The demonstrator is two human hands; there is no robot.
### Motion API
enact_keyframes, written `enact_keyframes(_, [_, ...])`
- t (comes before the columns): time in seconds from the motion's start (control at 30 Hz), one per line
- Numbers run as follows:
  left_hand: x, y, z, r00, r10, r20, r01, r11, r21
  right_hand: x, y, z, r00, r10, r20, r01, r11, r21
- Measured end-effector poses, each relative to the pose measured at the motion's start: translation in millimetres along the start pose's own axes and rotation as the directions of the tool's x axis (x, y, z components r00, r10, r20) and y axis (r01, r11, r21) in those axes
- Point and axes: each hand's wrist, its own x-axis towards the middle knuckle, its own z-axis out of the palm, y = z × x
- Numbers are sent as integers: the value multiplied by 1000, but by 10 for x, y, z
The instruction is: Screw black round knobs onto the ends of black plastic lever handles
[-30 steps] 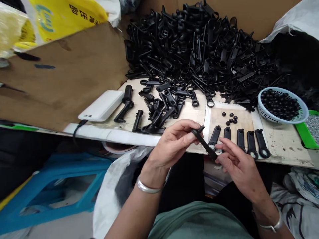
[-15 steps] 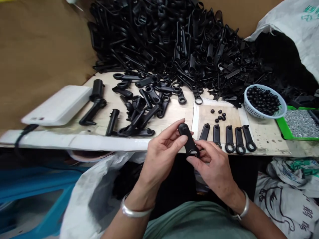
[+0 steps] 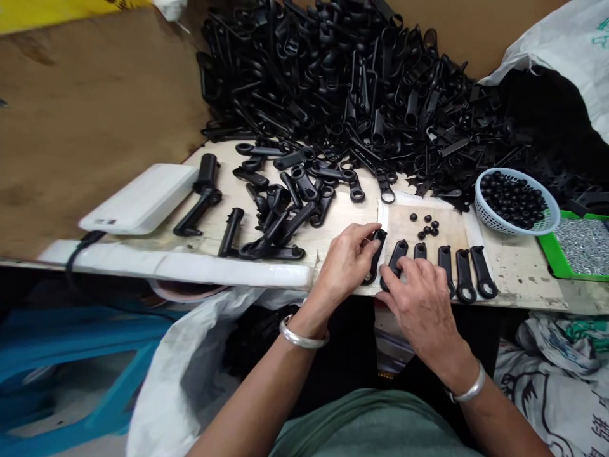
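My left hand (image 3: pixel 347 263) pinches a black plastic arm with a ring end (image 3: pixel 377 257) between thumb and fingers, at the left edge of a light square sheet. Beside it lies a second ring-ended arm (image 3: pixel 396 259); the thumb and forefinger of my right hand (image 3: pixel 423 304) close round its lower end. Several like arms stand to the right in a row, ring ends toward me, among them the outermost arm (image 3: pixel 484 273). My right hand partly covers the nearer ones. Above the row lie several small black caps (image 3: pixel 428 225).
A large heap of black plastic parts (image 3: pixel 333 76) fills the back. Loose arms (image 3: pixel 285 209) lie at left-centre, near a white box (image 3: pixel 140 198) with a cable. At right stand a blue basket (image 3: pixel 516 223) of black caps and a green tray (image 3: pixel 552 254) of small metal pieces.
Both hands have come down to the sheet from above the table's front edge. The arm they held together now lies left of the row, under my left hand; my right hand has left it.
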Motion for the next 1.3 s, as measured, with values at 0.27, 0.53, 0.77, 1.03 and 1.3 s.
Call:
enact_keyframes(0.27, [-96,97,52,1000,-1,-1,1,1000,25,-112,138,-76,997,-62,41,62,998,17])
enact_keyframes(0.53, [-174,208,227,995,59,-81,-35,963,268,-148,360,-184,996,-84,-30,88,977,192])
enact_keyframes(0.77, [-168,261,285,991,-79,-105,117,890,440,75,1034,-225,989,132,-61,-111,956,272])
enact_keyframes(1.03, [-158,267,239,992,-73,-102,110,895,432,722,1225,-190,967,95,237,-132,980,145])
enact_keyframes(1.3, [-269,244,164,997,2,-72,24,936,351,871,1326,-97,916,135,378,-208,965,162])
